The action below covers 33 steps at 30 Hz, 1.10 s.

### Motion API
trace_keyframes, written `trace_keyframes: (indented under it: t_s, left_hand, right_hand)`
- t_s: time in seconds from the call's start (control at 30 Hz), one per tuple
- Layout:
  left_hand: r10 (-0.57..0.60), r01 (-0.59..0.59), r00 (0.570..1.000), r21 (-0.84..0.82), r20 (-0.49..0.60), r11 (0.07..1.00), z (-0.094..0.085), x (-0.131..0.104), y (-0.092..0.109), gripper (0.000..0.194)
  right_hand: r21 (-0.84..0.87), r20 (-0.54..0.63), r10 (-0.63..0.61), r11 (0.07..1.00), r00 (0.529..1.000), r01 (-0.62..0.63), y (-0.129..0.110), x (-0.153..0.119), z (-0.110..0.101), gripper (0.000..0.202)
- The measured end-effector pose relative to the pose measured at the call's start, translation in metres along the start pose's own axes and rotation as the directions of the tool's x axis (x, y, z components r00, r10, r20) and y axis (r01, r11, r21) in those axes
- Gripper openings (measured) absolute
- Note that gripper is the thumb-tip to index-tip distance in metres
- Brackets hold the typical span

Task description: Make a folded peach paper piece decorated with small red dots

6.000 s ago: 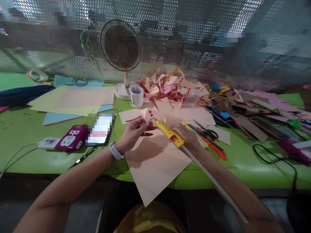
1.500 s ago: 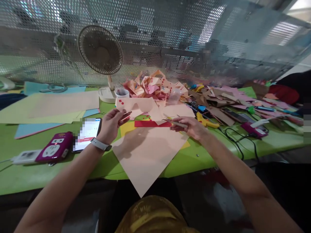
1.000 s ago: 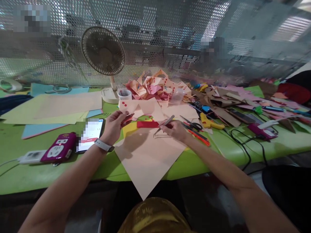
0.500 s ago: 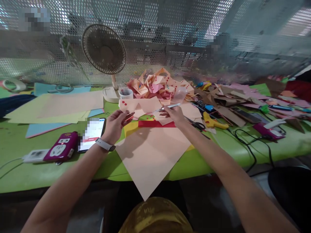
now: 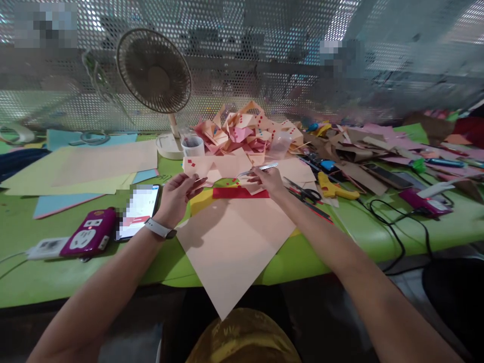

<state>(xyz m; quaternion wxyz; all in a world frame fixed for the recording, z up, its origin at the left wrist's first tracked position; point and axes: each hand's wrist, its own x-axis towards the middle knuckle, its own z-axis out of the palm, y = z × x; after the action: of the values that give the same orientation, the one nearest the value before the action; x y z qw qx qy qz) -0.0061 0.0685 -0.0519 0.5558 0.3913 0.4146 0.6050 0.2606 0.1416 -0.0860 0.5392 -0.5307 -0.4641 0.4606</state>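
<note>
My left hand (image 5: 182, 194), with a pale watch on the wrist, is closed in a pinch on something thin that is too small to make out. Silver tweezers (image 5: 263, 168) are gripped in my right hand (image 5: 269, 180), their tips pointing left toward the other hand. Small red paper pieces (image 5: 234, 181) lie between the hands. Just nearer to me is a red paper strip (image 5: 238, 193) over yellow paper (image 5: 200, 202). A large peach sheet (image 5: 234, 242) spreads below, one corner hanging over the table edge. Behind the hands lies peach paper (image 5: 227, 165) with red squares.
Folded peach paper pieces (image 5: 242, 128) are heaped behind a white cup (image 5: 192, 146) and a fan (image 5: 155, 73). A phone (image 5: 139, 212) and purple power strip (image 5: 91, 233) are at left. Scissors (image 5: 308, 193) and a yellow glue gun (image 5: 335, 187) lie at right.
The view has shifted slightly. Both hands keep nearly the same place and grip, the tweezers still in my right hand.
</note>
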Motion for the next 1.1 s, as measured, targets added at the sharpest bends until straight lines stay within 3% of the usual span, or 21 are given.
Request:
trace_keyframes:
  t_s: [1.1]
  left_hand:
    - [-0.017, 0.017, 1.000, -0.008, -0.004, 1.000, 0.003, -0.001, -0.001, 0.030]
  right_hand:
    - [0.127, -0.001, 0.004, 0.992, 1.000, -0.004, 0.011, 0.008, 0.002, 0.013]
